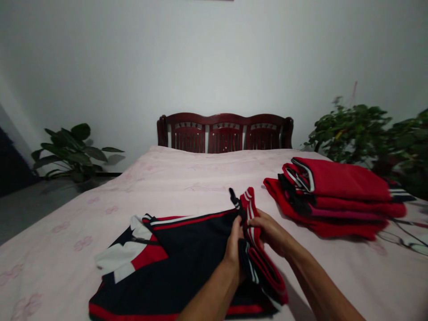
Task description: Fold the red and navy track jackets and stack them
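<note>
A navy track jacket [197,243] with red and white trim lies folded on the bed, its white and red collar area toward the left. At its right end, the striped ribbed edge in red and navy is lifted off the bed. My left hand [235,245] grips the navy side of this edge, fingers partly hidden by cloth. Across from it, my right hand [267,228] is closed on the red ribbed band, thumb on top. Just right of my hands sits a stack of folded red clothes [347,196], with dark and white-striped pieces among them.
A pale pink flowered sheet [200,178] covers the bed. The dark red wooden headboard [225,131] stands against the wall. Leafy plants grow at the left [72,151] and right [354,133]. Thin cords or glasses-like loops [406,240] lie at the right edge.
</note>
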`<state>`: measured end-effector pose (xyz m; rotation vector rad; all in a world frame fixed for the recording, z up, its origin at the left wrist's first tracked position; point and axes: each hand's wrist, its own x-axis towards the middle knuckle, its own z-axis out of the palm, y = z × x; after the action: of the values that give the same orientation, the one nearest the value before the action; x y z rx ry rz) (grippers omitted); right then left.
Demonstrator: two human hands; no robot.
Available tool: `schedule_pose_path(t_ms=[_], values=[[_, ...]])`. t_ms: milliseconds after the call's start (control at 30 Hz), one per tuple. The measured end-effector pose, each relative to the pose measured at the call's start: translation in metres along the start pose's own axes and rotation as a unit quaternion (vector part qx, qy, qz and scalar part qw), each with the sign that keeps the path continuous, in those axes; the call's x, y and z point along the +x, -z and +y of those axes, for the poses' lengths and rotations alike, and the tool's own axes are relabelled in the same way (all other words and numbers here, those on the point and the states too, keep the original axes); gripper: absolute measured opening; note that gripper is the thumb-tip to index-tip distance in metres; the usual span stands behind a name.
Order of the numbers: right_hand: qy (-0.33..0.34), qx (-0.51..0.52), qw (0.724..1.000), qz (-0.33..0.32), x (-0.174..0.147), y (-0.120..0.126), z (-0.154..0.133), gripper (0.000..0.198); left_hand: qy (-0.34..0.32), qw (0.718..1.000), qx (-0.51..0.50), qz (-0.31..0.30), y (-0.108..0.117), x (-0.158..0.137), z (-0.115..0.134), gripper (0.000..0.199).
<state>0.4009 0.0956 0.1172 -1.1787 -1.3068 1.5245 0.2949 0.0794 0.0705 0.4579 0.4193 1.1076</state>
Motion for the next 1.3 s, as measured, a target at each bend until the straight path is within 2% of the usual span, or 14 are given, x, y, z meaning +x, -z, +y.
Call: schedule_pose_path(t_ms=[100, 200, 267, 367, 467, 567, 767, 867, 933, 1033, 1100, 1200, 1233, 1300], values=[[0.004, -0.036, 0.999, -0.036, 0.015, -0.05, -0.012, 0.048, -0.054, 0.998, 0.022, 0.012, 0.025, -0.015, 0.037, 0.051], [0.013, -0.063, 0.995, -0.083, 0.029, -0.092, 0.002, 0.059, -0.07, 0.979, 0.167, 0.096, 0.066, -0.039, 0.077, 0.052], [0.073, -0.128, 0.985, -0.085, 0.036, -0.111, 0.023, 0.051, -0.05, 0.958, 0.247, 0.14, 0.091, -0.057, 0.097, 0.051], [0.184, -0.246, 0.951, -0.04, 0.043, -0.126, 0.059, 0.04, -0.022, 0.952, 0.26, 0.157, 0.112, -0.076, 0.114, 0.047], [0.197, -0.267, 0.943, -0.015, 0.047, -0.128, 0.079, 0.045, -0.045, 0.939, 0.292, 0.174, 0.117, -0.077, 0.118, 0.041], [0.182, -0.247, 0.951, -0.045, 0.048, -0.126, 0.08, 0.043, -0.107, 0.894, 0.374, 0.222, 0.117, -0.062, 0.116, 0.04], [0.215, -0.306, 0.921, -0.107, 0.034, -0.121, 0.069, 0.031, -0.161, 0.803, 0.488, 0.302, 0.13, -0.034, 0.115, 0.079], [0.236, -0.283, 0.923, -0.107, 0.025, -0.112, 0.067, 0.033, -0.162, 0.757, 0.542, 0.326, 0.14, -0.032, 0.118, 0.082], [0.248, -0.287, 0.924, -0.052, 0.022, -0.102, 0.067, 0.034, -0.162, 0.731, 0.57, 0.337, 0.143, -0.034, 0.12, 0.08], [0.246, -0.334, 0.91, 0.029, 0.02, -0.09, 0.073, 0.036, -0.182, 0.692, 0.602, 0.354, 0.141, -0.04, 0.124, 0.073], [0.236, -0.37, 0.898, 0.033, 0.019, -0.086, 0.079, 0.037, -0.227, 0.646, 0.637, 0.353, 0.137, -0.045, 0.127, 0.061], [0.23, -0.413, 0.881, 0.018, 0.017, -0.087, 0.083, 0.037, -0.284, 0.565, 0.708, 0.314, 0.132, -0.051, 0.133, 0.038], [0.228, -0.422, 0.877, 0.02, 0.016, -0.09, 0.082, 0.036, -0.285, 0.551, 0.724, 0.301, 0.131, -0.052, 0.135, 0.032], [0.224, -0.444, 0.867, 0.037, 0.016, -0.097, 0.075, 0.034, -0.26, 0.548, 0.742, 0.286, 0.131, -0.053, 0.139, 0.023]])
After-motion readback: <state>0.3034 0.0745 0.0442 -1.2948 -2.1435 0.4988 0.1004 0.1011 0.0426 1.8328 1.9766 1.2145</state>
